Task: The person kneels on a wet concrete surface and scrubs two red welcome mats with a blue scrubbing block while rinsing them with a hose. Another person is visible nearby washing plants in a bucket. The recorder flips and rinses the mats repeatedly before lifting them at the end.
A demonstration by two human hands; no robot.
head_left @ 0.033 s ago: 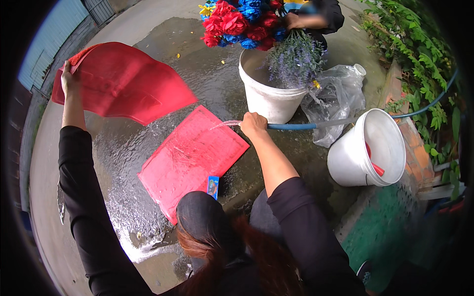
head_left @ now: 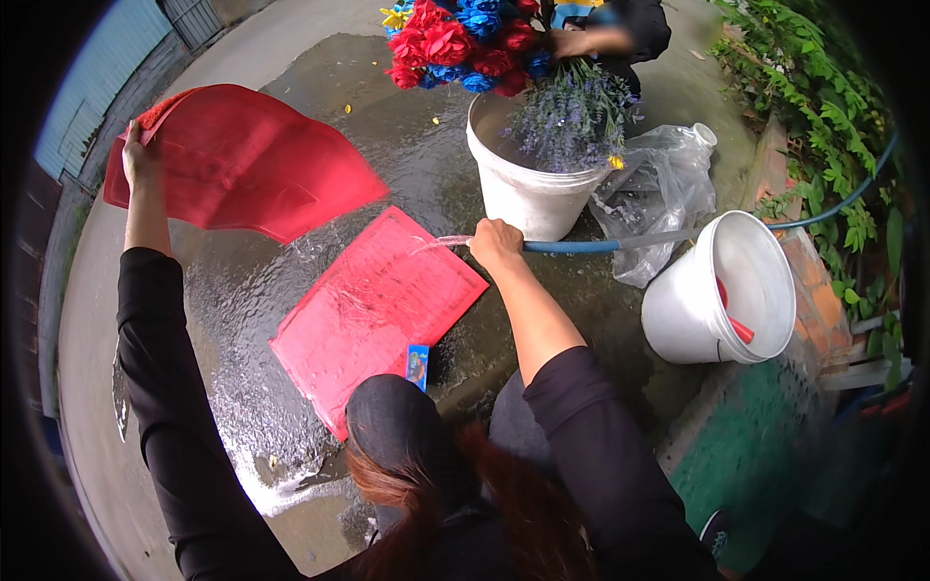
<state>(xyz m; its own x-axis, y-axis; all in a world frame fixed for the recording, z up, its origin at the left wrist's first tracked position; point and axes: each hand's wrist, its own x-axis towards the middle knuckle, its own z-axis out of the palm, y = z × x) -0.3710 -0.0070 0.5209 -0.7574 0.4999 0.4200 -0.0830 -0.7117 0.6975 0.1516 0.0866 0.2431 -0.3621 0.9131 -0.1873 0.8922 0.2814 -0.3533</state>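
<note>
On the left, my left hand grips the edge of a floppy red mat, which hangs bowed above the wet ground. Rough orange-red material shows along its top edge beside my fingers. In my right hand is a blue hose, closed in my fist. Water runs from its end onto a second red mat, which lies flat and wet on the ground before my knees. A small blue packet sits at that mat's near edge, by my knee.
A co-worker's hand is at red and blue flowers and a purple sprig bunch over a white bucket. Clear plastic lies beside it. Another white bucket holds something red; leafy plants edge the right.
The flowers and the co-worker's hand have shifted slightly left. The raised mat has moved very little, and my right hand keeps its hold on the hose.
</note>
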